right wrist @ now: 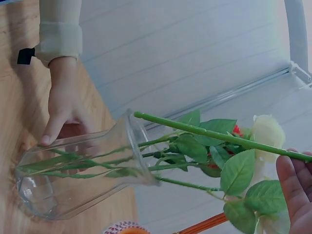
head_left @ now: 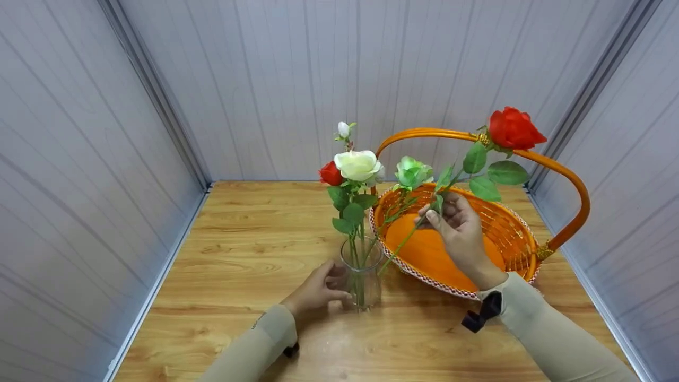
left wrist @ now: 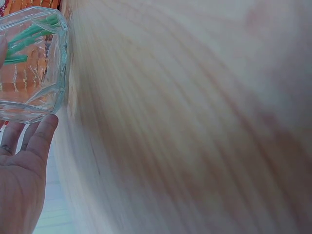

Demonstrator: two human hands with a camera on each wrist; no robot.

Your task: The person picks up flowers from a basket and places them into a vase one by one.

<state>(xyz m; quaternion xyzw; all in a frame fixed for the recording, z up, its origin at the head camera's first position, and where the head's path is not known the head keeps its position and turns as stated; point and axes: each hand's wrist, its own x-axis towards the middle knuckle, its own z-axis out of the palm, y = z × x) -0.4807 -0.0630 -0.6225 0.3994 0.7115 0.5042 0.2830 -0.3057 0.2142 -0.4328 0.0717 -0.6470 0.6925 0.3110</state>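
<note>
A clear glass vase (head_left: 371, 289) stands on the table, holding a white rose (head_left: 356, 165), a smaller red rose (head_left: 330, 173), a pale green rose (head_left: 414, 172) and a white bud. Low on its left side, my left hand (head_left: 317, 289) holds it, thumb in front and fingers behind the glass. My right hand (head_left: 459, 225), above the basket, pinches the leafy stem of a large red rose (head_left: 514, 129), which tilts up to the right. In the right wrist view, the bare stem (right wrist: 209, 132) ends near the vase's rim, outside the glass.
An orange wicker basket (head_left: 525, 233) with a tall arched handle (head_left: 581, 196) sits right of the vase, its rim close to the glass. Pale panel walls (head_left: 276, 90) enclose the wooden table (head_left: 238, 249) at the back and on both sides.
</note>
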